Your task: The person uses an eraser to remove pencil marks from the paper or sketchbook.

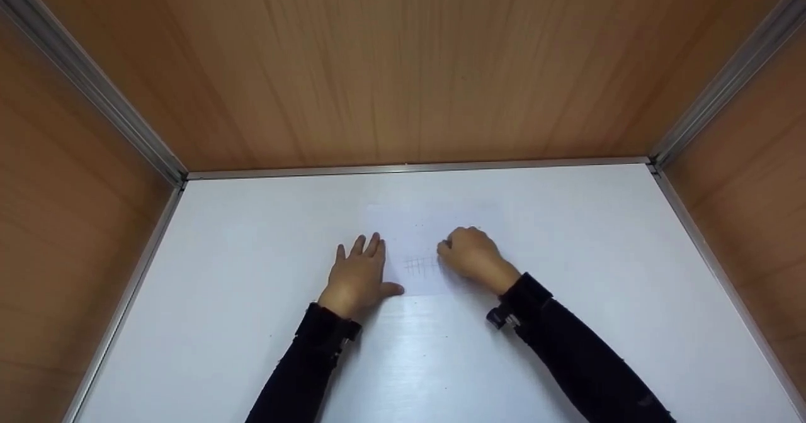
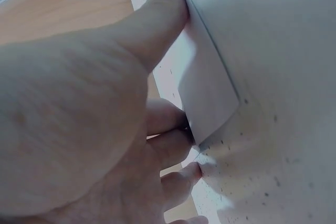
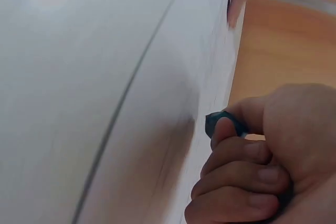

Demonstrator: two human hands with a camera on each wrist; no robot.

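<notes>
Plainly, left hand (image 1: 359, 278) fingers flat on paper (image 1: 434, 234); right hand (image 1: 472, 256) fingers clamped round teal pen (image 3: 223, 124).

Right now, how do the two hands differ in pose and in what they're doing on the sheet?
The left hand lies flat, fingers straight, pressing the sheet of paper; the right hand is curled, gripping a dark teal pen. The left sits at the sheet's left edge, the right beside the pencilled grid. Both wear black sleeves.

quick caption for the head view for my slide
Left hand rests flat on a sheet of paper while the right hand grips a teal pen beside a pencilled grid.
</notes>
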